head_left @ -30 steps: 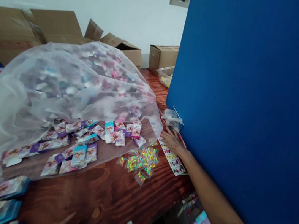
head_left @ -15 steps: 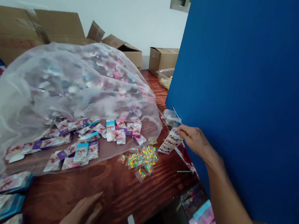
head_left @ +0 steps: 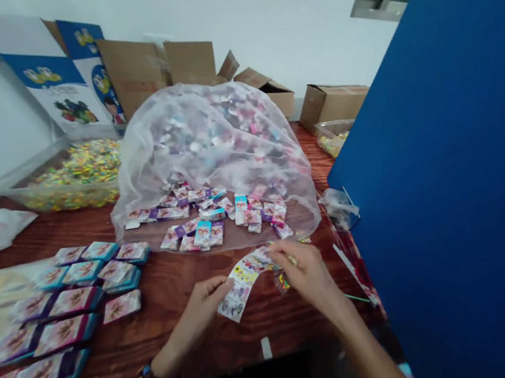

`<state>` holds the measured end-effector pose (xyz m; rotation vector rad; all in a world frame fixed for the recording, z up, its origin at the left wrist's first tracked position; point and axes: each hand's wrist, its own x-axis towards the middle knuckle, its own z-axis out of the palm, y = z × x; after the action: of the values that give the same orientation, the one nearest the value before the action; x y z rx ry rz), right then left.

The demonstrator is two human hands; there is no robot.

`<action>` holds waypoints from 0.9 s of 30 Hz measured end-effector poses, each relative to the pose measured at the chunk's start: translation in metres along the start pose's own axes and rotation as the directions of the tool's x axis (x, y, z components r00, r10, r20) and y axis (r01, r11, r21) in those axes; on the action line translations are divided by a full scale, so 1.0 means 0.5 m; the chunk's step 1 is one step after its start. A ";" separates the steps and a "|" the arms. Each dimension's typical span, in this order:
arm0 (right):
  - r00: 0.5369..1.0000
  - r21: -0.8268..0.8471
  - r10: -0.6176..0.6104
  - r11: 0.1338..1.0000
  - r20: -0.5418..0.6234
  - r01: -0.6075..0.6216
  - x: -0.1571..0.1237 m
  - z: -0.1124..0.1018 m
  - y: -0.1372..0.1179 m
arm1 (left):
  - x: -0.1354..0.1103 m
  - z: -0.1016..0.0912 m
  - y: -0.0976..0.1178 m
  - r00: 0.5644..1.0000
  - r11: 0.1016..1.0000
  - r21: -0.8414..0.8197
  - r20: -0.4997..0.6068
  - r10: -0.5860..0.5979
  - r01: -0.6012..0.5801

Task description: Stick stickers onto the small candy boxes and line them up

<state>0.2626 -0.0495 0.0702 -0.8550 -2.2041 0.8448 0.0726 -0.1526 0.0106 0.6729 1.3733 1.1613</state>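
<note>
A white sticker sheet [head_left: 243, 282] printed with rows of small coloured pictures is held over the near part of the table. My left hand [head_left: 202, 302] pinches its left edge between thumb and fingers. The sheet's upper end is in the closed fingers of my right hand [head_left: 303, 273]. Small packets of yellow, green and orange pieces [head_left: 283, 283] lie under my right hand, mostly hidden by it. Beyond both hands, small printed boxes [head_left: 203, 232] in purple, blue and pink spill from a white mesh bag [head_left: 240, 148].
Stacked printed boxes [head_left: 74, 301] stand in rows on the left. Behind them is a clear plastic tub [head_left: 59, 200] of colourful packets. Cardboard boxes [head_left: 335, 109] line the wall. A tall blue panel [head_left: 453, 185] borders the table [head_left: 159, 329] on the right.
My right hand has brought the sticker sheet from beside the blue panel toward the middle. My left hand has come up and taken hold of its edge. The view has swung left.
</note>
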 end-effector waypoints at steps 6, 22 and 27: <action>0.949 -0.210 -0.301 0.926 0.090 0.314 -0.080 0.136 -0.048 | -0.020 -0.010 0.018 1.000 0.946 -0.324 -0.028 0.000 -0.009; 0.954 0.274 0.278 0.914 0.113 -0.299 -0.023 0.151 0.023 | -0.035 -0.036 -0.018 0.990 0.997 0.081 0.143 -0.019 0.008; 0.939 0.315 0.239 0.897 0.246 -0.310 -0.035 0.163 0.029 | -0.037 -0.048 -0.033 0.994 0.982 0.173 0.083 0.067 -0.081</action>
<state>0.2189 -0.0810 0.0050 -0.9484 -2.0298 1.4719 0.0569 -0.1812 -0.0006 0.8931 1.4061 1.0684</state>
